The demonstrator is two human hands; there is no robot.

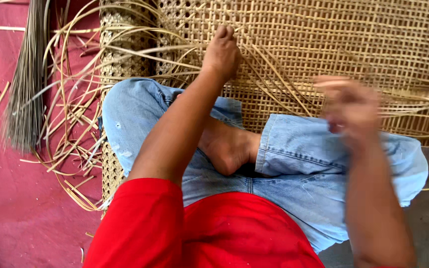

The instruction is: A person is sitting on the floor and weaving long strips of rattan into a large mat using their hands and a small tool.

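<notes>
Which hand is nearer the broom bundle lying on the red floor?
Left. The left hand presses on the woven cane mat, right of the broom bundle; the blurred right hand is farther right, above the knee.

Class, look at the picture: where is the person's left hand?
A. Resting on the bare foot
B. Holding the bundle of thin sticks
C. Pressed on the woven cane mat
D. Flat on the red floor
C: the left hand presses fingers-down on the woven cane mat among loose cane strips, away from the bundle of thin sticks.

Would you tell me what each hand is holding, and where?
The left hand presses its fingertips on the woven cane mat, gripping nothing. The right hand is too blurred to tell.
</notes>
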